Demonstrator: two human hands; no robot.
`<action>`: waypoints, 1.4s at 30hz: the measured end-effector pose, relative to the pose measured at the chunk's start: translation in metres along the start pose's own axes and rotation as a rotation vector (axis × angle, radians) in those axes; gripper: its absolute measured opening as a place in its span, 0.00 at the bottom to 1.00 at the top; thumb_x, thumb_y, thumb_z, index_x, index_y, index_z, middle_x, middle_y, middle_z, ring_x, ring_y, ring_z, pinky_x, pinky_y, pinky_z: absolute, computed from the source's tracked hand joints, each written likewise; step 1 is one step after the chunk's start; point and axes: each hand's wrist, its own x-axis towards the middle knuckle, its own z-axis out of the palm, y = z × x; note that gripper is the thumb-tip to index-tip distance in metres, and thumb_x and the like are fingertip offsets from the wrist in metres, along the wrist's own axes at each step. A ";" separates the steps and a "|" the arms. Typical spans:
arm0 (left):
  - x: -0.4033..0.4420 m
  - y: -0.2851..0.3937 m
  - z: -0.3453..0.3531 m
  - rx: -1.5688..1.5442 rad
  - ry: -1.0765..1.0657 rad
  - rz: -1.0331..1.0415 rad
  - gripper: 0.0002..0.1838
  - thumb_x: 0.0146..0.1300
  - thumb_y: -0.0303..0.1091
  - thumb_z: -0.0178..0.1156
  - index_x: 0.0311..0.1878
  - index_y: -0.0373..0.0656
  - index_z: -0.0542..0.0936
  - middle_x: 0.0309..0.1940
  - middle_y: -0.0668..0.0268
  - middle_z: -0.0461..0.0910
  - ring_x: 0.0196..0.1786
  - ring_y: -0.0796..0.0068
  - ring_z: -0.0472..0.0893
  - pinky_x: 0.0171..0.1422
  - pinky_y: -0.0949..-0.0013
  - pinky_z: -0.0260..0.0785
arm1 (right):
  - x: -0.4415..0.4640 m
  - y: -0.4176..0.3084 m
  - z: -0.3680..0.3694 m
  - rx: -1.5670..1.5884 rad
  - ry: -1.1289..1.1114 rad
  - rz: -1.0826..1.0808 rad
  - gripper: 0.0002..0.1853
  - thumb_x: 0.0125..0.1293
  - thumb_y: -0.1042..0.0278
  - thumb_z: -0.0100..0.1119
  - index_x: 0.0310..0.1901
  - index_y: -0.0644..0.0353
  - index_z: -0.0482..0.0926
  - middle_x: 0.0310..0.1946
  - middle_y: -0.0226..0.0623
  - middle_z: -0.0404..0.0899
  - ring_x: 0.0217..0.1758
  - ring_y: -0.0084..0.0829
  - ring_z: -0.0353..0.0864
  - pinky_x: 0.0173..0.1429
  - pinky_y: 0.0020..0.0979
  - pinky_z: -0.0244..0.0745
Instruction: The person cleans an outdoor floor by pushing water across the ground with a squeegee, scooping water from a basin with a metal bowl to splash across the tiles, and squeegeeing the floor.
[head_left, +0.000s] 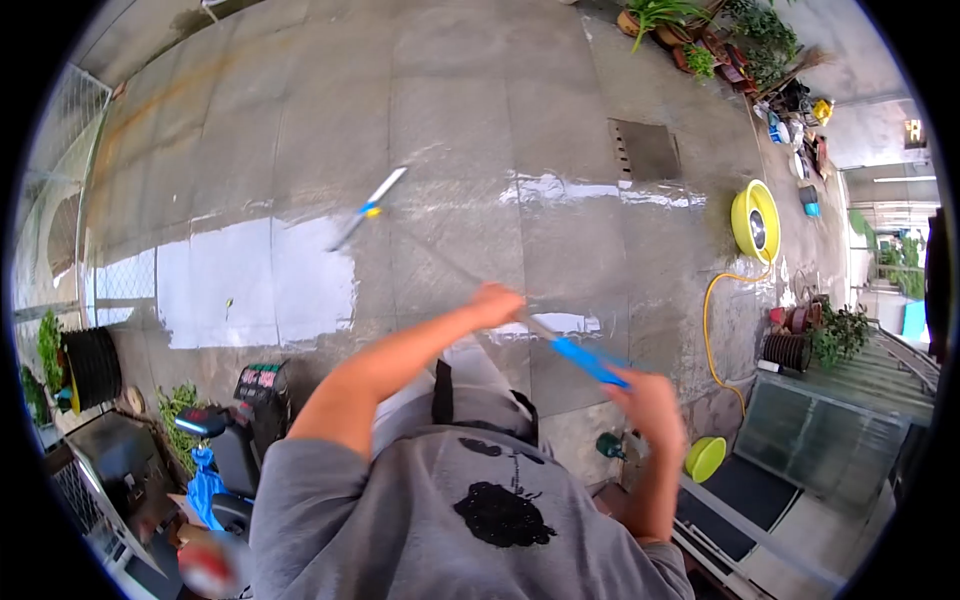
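Note:
A long-handled floor squeegee stretches ahead of me, its wide head angled on the wet concrete floor. Partway down the grey pole, my left hand is closed round it. Behind it, my right hand grips the end of the blue handle, slightly blurred. Left of the squeegee head lies a shiny sheet of water, with thinner wet streaks to the right.
A yellow tub stands at the right, with a yellow hose running from it. A drain cover is set in the floor. Potted plants line the back right. A mobility scooter is at my left, a lime basin at my right.

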 end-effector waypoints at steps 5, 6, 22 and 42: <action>-0.059 -0.150 -0.010 0.229 -0.010 -0.460 0.06 0.52 0.32 0.62 0.34 0.54 0.82 0.37 0.65 0.80 0.48 0.60 0.79 0.52 0.55 0.71 | 0.139 -0.038 0.087 -0.038 -0.001 -0.328 0.19 0.61 0.55 0.61 0.55 0.40 0.79 0.23 0.41 0.80 0.29 0.44 0.83 0.34 0.44 0.76; -0.055 -0.165 -0.017 0.233 -0.001 -0.596 0.05 0.54 0.33 0.61 0.35 0.55 0.82 0.41 0.65 0.80 0.51 0.61 0.78 0.57 0.52 0.68 | 0.160 -0.042 0.094 -0.032 0.001 -0.344 0.19 0.61 0.55 0.61 0.55 0.40 0.79 0.22 0.41 0.80 0.28 0.44 0.82 0.33 0.44 0.76; 0.281 -0.018 -0.027 0.151 -0.059 0.082 0.07 0.49 0.36 0.67 0.34 0.57 0.84 0.37 0.67 0.80 0.53 0.65 0.76 0.59 0.56 0.63 | 0.127 0.069 -0.001 0.120 0.277 0.431 0.20 0.62 0.60 0.63 0.57 0.45 0.79 0.27 0.50 0.81 0.30 0.50 0.82 0.35 0.44 0.74; 0.188 0.281 0.076 -0.145 -0.859 0.955 0.09 0.55 0.49 0.66 0.37 0.60 0.84 0.36 0.70 0.84 0.48 0.64 0.81 0.50 0.53 0.68 | -0.064 -0.043 -0.103 0.046 0.268 1.150 0.19 0.54 0.71 0.69 0.50 0.58 0.83 0.26 0.55 0.78 0.22 0.44 0.77 0.32 0.35 0.71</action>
